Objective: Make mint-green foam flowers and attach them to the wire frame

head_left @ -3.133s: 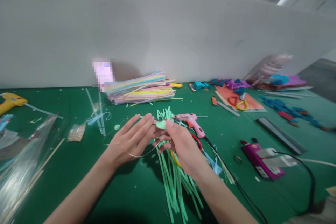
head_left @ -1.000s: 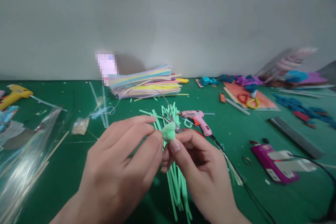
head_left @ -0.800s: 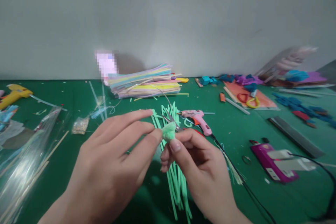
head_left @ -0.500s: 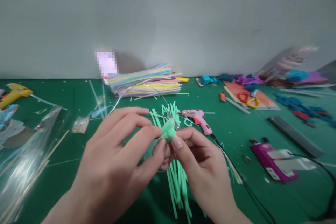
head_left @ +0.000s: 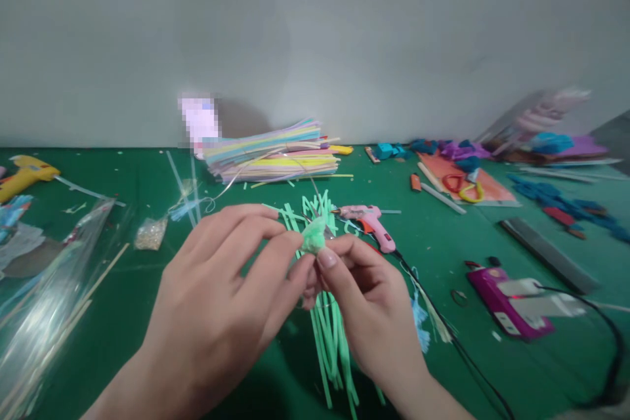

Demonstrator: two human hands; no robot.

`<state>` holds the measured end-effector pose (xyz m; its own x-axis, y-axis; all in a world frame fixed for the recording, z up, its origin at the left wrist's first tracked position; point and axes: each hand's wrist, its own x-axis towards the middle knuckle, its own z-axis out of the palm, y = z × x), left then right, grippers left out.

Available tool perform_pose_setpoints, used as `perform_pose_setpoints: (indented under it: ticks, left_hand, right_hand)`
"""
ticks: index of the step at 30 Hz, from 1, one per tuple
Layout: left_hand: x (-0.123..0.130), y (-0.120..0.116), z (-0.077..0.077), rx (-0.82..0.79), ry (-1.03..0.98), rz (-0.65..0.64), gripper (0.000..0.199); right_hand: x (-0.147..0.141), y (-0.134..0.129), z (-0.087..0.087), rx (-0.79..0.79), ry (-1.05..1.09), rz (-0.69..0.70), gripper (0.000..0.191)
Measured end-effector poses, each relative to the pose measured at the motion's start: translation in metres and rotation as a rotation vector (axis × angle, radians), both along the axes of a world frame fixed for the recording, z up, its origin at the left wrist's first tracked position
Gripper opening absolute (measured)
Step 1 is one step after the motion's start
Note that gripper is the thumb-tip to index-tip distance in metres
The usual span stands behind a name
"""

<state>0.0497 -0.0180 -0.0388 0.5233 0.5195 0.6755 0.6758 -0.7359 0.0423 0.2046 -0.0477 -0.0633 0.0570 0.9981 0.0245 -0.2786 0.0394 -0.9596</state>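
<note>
A small crumpled light-green piece (head_left: 314, 236) is pinched between the fingertips of both hands, above the middle of the table. My left hand (head_left: 221, 289) reaches in from the left, back of the hand up, its thumb and index finger at the piece's left side. My right hand (head_left: 371, 295) grips the piece's lower right with thumb and index finger, the other fingers curled beneath. Light-green strips (head_left: 329, 341) lie under and behind the hands. The lower side of the piece is hidden by the fingers.
A pink glue gun (head_left: 377, 226) lies right of the strips, its black cord running to the lower right. Bundled pastel strips (head_left: 275, 154) lie by the wall. Scissors (head_left: 462, 189), a magenta device (head_left: 509, 305), a bead bag (head_left: 151, 234) and a yellow glue gun (head_left: 29, 177) surround the hands.
Both hands still pinch the green piece, which sits slightly further left. My left thumb is closer to my right fingers. A light-blue tassel now shows beside my right hand.
</note>
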Motion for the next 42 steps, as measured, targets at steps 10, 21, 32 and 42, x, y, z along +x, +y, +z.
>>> perform_pose_setpoints:
  ticks: [10,21,32,42]
  left_hand:
    - [0.001,-0.002,0.002,-0.054,0.009,0.017,0.005]
    - [0.000,0.000,0.002,-0.104,-0.045,-0.019,0.005]
    - [0.007,-0.005,0.007,-0.146,-0.186,-0.037,0.015]
    - [-0.001,0.009,-0.001,-0.498,-0.152,-0.045,0.015]
  right_hand:
    - [-0.002,0.001,-0.001,-0.007,-0.010,0.042,0.017]
    - [0.000,0.000,-0.001,0.019,-0.004,0.022,0.013]
    - [0.000,-0.004,0.000,0.027,-0.008,0.023,0.015]
    - [0.007,0.004,-0.008,0.031,0.150,0.040,0.012]
